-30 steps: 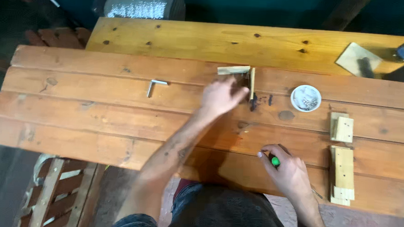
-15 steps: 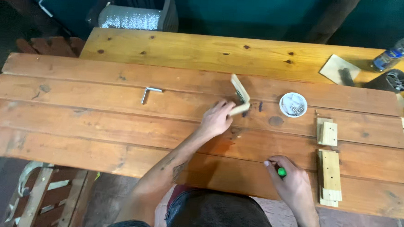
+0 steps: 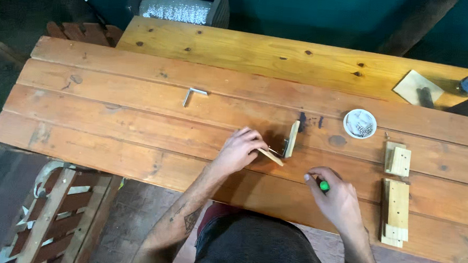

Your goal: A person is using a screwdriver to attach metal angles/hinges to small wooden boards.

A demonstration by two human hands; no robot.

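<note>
- Planks of table [image 3: 139, 105] bare left of left hand [image 3: 240, 150]; near edge close.
- Left hand grips hinged wood pieces [image 3: 284, 147], pale, L-shaped.
- Right hand [image 3: 337, 198] closed around green-handled tool [image 3: 323, 186].

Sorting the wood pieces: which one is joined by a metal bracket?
The L-shaped pair of small wooden strips under the left hand. The wooden blocks on the right lie flat, stacked, with no visible bracket.

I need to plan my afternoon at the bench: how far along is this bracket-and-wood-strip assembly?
Early to middle. Done: two small wood strips look joined at an angle by a metal bracket. In hand: the left hand steadies that piece, and the right hand grips a green-handled tool. Left: a loose metal bracket, the white dish of hardware and stacked wood blocks lie apart from both hands.
</note>
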